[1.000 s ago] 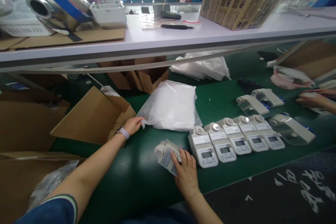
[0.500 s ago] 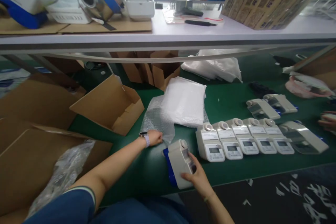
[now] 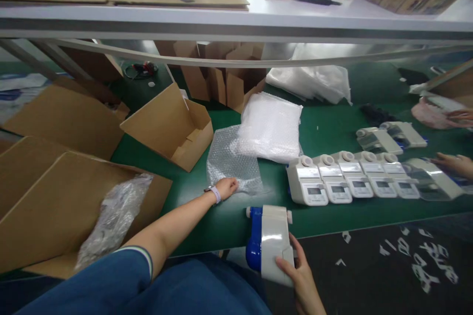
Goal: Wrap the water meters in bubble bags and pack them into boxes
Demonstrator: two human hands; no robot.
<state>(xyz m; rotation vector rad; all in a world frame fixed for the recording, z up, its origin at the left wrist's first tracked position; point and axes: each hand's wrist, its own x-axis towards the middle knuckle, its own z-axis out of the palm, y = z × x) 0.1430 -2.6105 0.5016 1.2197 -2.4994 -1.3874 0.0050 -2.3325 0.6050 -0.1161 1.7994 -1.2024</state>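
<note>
We look from the person's head, facing forward and down, close above the left hand (image 3: 225, 188) and right hand (image 3: 301, 273) on the green bench (image 3: 325, 128), with a white shelf (image 3: 236, 22) crossing the top.

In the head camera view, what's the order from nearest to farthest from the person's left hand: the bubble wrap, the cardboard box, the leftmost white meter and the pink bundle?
1. Bubble wrap: directly under the left hand, touching it.
2. Cardboard box: up and to the hand's left.
3. Leftmost white meter: to the hand's right.
4. Pink bundle: far right, beyond the meters.
</note>
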